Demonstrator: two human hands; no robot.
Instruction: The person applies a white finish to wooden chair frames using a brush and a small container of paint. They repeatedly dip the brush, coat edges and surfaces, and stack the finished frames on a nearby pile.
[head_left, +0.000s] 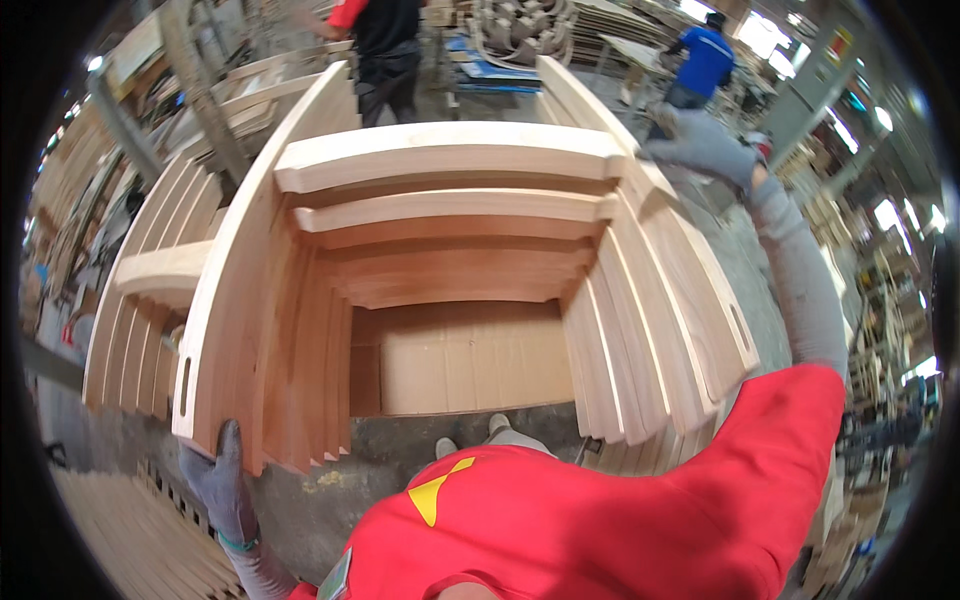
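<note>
A pale wooden frame (450,150) with two long side pieces and a curved crosspiece tops a nested stack of similar frames in front of me. My left hand (222,485), in a grey glove, grips the near end of the top frame's left side piece, its thumb on the inner face. At the far right, my right hand (705,145), also gloved in grey, is by the outer edge of the right side piece near the crosspiece. Its fingers stretch toward the wood; motion blurs them, and I cannot tell whether they touch it.
Brown cardboard (475,355) shows through the stack's opening. More nested frames (150,270) stand to the left, and slatted wood (150,530) lies at the lower left. One person (385,50) stands beyond the stack; another in blue (703,65) is farther right. A column (815,85) rises behind.
</note>
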